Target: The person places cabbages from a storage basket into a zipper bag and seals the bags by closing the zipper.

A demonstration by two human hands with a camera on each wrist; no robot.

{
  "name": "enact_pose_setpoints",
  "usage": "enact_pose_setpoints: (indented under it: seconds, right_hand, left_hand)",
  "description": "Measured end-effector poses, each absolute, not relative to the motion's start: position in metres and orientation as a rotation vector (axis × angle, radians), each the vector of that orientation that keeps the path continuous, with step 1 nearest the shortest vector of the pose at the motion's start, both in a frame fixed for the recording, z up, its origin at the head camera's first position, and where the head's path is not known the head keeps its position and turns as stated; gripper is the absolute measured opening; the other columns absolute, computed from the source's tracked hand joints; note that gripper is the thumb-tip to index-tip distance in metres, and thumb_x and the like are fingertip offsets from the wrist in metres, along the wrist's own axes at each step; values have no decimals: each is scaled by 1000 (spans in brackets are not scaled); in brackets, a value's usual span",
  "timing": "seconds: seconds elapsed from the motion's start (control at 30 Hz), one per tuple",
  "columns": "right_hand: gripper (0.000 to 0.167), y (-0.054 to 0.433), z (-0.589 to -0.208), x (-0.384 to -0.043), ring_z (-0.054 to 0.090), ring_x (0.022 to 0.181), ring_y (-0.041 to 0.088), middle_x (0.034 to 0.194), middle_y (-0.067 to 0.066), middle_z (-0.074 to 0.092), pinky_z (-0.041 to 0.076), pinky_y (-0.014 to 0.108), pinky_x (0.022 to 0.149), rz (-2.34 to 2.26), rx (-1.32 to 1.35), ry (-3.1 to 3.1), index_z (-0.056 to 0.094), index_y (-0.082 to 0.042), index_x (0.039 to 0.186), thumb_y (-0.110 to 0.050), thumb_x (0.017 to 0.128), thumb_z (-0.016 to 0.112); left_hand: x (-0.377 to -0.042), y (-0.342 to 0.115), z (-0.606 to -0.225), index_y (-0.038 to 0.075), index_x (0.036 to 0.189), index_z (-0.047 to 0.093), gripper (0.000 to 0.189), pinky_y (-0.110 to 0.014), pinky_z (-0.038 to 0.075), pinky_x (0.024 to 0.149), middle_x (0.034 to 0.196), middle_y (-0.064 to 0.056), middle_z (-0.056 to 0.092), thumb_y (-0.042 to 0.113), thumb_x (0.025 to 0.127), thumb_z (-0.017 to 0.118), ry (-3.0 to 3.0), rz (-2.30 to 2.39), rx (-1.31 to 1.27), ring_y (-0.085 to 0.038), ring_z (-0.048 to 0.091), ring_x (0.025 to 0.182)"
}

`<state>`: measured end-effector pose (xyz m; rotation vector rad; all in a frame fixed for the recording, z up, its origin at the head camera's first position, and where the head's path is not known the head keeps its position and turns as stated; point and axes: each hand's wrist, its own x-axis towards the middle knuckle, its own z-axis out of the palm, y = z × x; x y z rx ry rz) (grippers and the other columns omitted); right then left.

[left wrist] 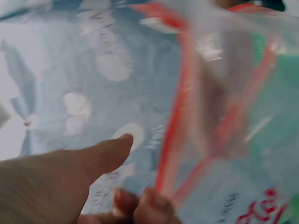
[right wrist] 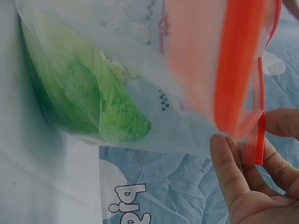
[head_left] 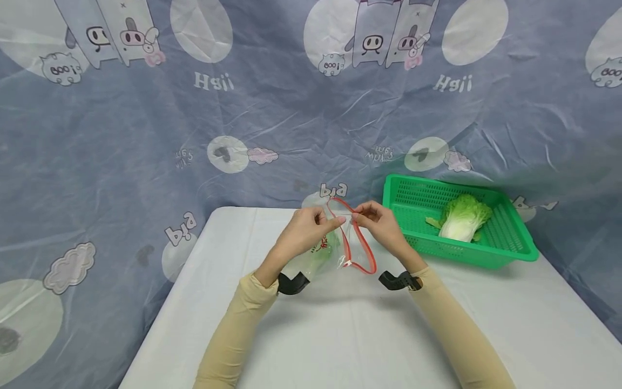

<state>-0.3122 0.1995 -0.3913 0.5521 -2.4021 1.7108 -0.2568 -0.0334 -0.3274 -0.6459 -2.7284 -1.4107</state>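
A clear zip bag point(head_left: 323, 256) with a red zip edge lies on the white table, its mouth spread into a loop. Through the plastic shows a leafy green vegetable point(right wrist: 84, 88), probably a napa cabbage like the one in the basket. My right hand point(head_left: 381, 222) pinches the red edge between thumb and fingers, clearest in the right wrist view. My left hand point(head_left: 306, 231) is at the opposite side of the mouth. In the left wrist view its thumb point(left wrist: 110, 151) stands away from the other fingers, whose tips lie against the red edge.
A green plastic basket point(head_left: 466, 253) stands at the table's back right, with a napa cabbage point(head_left: 464, 219) inside. Behind the white table point(head_left: 340, 340) hangs a printed blue-grey cloth point(head_left: 277, 97). Both wrists wear black camera mounts point(head_left: 293, 283).
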Motion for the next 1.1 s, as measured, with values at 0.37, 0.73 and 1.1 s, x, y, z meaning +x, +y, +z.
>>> enact_pose_setpoints:
  seconds: [0.37, 0.73, 1.1]
  right_hand:
    - [31, 223, -394, -310, 67, 87, 10, 103, 16, 64, 57, 33, 81, 1582, 520, -2507, 62, -3, 108, -31, 95, 63]
    - [43, 287, -362, -307, 68, 71, 21, 96, 18, 65, 56, 42, 68, 1191, -55, -2653, 62, -1, 112, -40, 97, 55]
    - [51, 379, -355, -327, 68, 75, 31, 56, 3, 47, 54, 44, 70, 1088, -454, -2774, 48, -11, 60, -50, 92, 55]
  left_hand:
    - [-259, -5, -344, 12, 84, 59, 10, -22, 44, 54, 73, 0, 62, 16, 85, 68, -2577, -1451, -479, -10, 57, 59]
    - [-259, -2, -348, 6, 87, 63, 8, -24, 51, 53, 74, -4, 68, 11, 87, 70, -2527, -1588, -572, -24, 68, 64]
    - [-259, -1, -350, 8, 86, 63, 8, -23, 50, 53, 75, -2, 68, 13, 89, 69, -2548, -1568, -625, -19, 65, 62]
